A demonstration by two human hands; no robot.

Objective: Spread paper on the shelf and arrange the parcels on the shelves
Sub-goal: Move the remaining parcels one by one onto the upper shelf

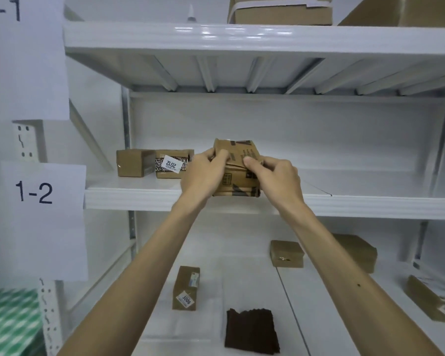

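A brown cardboard parcel (239, 173) with dark printed marks rests at the front edge of the middle shelf (129, 196), which is lined with white paper. My left hand (203, 173) grips its upper left side, fingers curled over the top. My right hand (275, 178) pinches the top flap from the right. Two smaller parcels stand further left on the same shelf: a plain brown one (134, 163) and one with a white tag reading 2012 (174, 164).
The lower shelf holds a tagged parcel (185, 287), a dark brown pad (251, 331), two brown boxes (287, 253) and a box at the right edge (433, 298). Boxes sit on the top shelf (280, 10). Labels 1-1 and 1-2 (34, 194) hang on the left post.
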